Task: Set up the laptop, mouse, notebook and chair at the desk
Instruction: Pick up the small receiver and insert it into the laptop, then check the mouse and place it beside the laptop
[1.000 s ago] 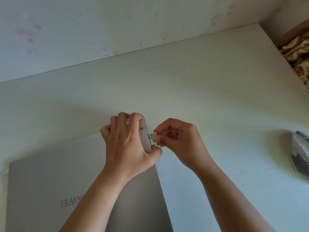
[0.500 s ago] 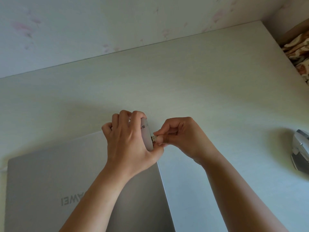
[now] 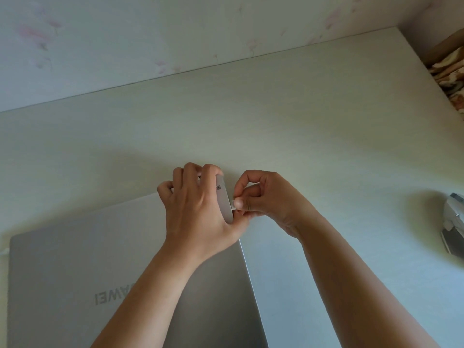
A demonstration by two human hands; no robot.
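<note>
One pale desk (image 3: 313, 126) fills most of the view, its far edge meeting a wall (image 3: 150, 28) with faint pink marks. At the desk's far right corner a patch of brown-and-cream patterned cloth (image 3: 449, 79) shows beyond the edge.

One laptop (image 3: 75, 267) lies closed on the near left part of the desk. It is silver-grey with a matte lid, and its brand lettering reads upside down from here. Its far right corner is lifted off the desk, so the thin side edge with a small dark printed code faces the camera. At its left edge a bit of white cord (image 3: 3, 252) peeks out.

Two bare hands work at that raised corner. The left hand (image 3: 198, 207) grips the laptop's corner, fingers curled over the far edge and thumb along the side. The right hand (image 3: 266, 199) pinches a small white plug (image 3: 234, 204) between thumb and forefinger, held right against the laptop's side edge; whether it is fully seated cannot be told.

One mouse (image 3: 454, 222), white and grey, lies at the right border of the view, well apart from the laptop and partly cut off.
</note>
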